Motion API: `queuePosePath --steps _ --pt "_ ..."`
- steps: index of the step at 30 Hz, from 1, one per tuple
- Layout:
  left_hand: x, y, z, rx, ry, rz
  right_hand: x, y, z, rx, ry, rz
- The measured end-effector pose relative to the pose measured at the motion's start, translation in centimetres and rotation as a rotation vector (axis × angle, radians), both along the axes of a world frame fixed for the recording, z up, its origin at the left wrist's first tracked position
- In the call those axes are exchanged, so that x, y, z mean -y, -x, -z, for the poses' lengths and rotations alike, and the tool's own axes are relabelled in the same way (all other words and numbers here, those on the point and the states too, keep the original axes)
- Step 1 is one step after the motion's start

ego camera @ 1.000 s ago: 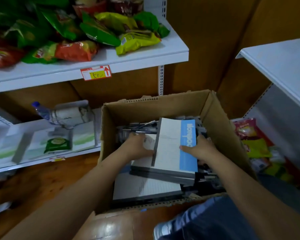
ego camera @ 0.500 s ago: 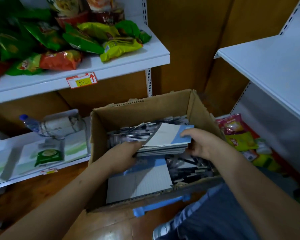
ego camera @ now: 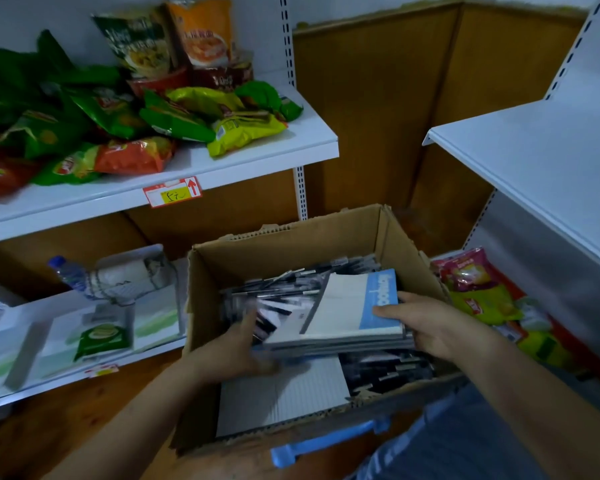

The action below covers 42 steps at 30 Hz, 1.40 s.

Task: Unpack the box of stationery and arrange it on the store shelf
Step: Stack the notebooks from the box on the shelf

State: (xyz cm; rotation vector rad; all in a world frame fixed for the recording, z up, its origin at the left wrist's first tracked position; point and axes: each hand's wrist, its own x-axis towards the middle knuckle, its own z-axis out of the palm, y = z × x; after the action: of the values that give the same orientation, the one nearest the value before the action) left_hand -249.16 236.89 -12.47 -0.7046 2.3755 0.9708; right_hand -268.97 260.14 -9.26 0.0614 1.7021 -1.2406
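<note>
An open cardboard box sits low in front of me, filled with pens and notebooks. A stack of notebooks with a white and blue cover is lifted a little inside the box. My right hand grips its right edge, thumb on the blue cover. My left hand holds the stack's left end from below; motion blur hides its fingers. A lined white notebook lies flat at the box's near side.
A white shelf up left carries snack bags. The lower left shelf holds a water bottle and flat packs. A bare white shelf stands at right, snack packs beneath it. A blue stool shows under the box.
The notebook stack has tipped from upright to nearly flat and risen slightly in the box. Both hands stay on its ends. My view has tilted upward.
</note>
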Motion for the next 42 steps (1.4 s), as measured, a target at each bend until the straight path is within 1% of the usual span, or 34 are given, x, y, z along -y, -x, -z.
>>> queuePosePath --steps 2,3,4,6,8,9,12,14,16,20,22,24,26,29,31,34,36,38,40,42 --pt "-0.2 -0.4 0.8 0.265 0.182 0.165 0.0 0.0 0.1 -0.125 -0.054 -0.055" --pt "-0.3 -0.3 0.9 0.34 0.234 0.21 -0.1 -0.1 0.2 -0.173 -0.078 -0.079" --pt "-0.4 -0.1 1.0 0.378 0.264 0.242 -0.2 -0.3 0.3 -0.206 -0.091 -0.099" --pt "-0.3 0.8 0.8 0.387 0.346 0.294 -0.5 -0.9 0.1 -0.257 -0.101 -0.154" --pt "-0.1 1.6 0.5 0.312 0.438 0.274 -0.8 -1.3 -0.3 -0.295 -0.111 -0.195" --pt "0.0 1.8 0.4 0.27 0.444 0.235 -0.9 -1.3 -0.7 -0.297 -0.107 -0.201" --pt "0.5 2.0 0.2 0.209 0.351 0.15 -0.8 -1.0 -2.0 -0.247 -0.074 -0.184" --pt "1.0 1.9 -0.1 0.184 0.276 0.169 -0.7 -0.5 -2.1 -0.214 -0.048 -0.152" --pt "1.3 1.8 -0.6 0.137 0.239 0.199 -0.7 -0.1 -2.2 -0.189 -0.028 -0.101" --pt "0.9 1.6 -4.9 -0.036 0.25 0.141 -1.3 0.5 -3.3 -0.104 0.052 -0.083" --pt "0.9 1.2 -7.7 -0.076 0.226 0.097 -1.7 1.0 -4.3 -0.102 0.114 -0.111" --pt "1.1 0.4 -10.3 -0.119 0.185 0.07 -2.0 1.6 -5.4 -0.133 0.159 -0.144" --pt "1.5 -0.5 -12.6 -0.158 0.188 0.033 -2.3 2.0 -6.6 -0.174 0.205 -0.18" --pt "2.3 -1.8 -15.1 -0.215 0.162 -0.062 -3.0 2.1 -7.9 -0.279 0.266 -0.236" --pt "2.7 -2.8 -16.5 -0.244 0.13 -0.115 -3.5 2.0 -8.7 -0.342 0.298 -0.24" --pt "2.9 -4.4 -18.5 -0.316 0.149 -0.181 -4.3 1.7 -10.1 -0.368 0.373 -0.221" --pt "2.5 -5.0 -19.9 -0.401 0.153 -0.233 -5.0 1.5 -10.8 -0.395 0.427 -0.198" --pt "1.6 -4.7 -21.3 -0.534 0.146 -0.318 -6.2 1.2 -11.8 -0.44 0.468 -0.152" --pt "0.1 -3.6 -21.8 -0.669 0.082 -0.424 -7.5 1.0 -12.3 -0.487 0.491 -0.088" --pt "-2.5 -0.4 -21.3 -0.792 -0.042 -0.431 -10.6 1.3 -13.2 -0.573 0.482 0.027"
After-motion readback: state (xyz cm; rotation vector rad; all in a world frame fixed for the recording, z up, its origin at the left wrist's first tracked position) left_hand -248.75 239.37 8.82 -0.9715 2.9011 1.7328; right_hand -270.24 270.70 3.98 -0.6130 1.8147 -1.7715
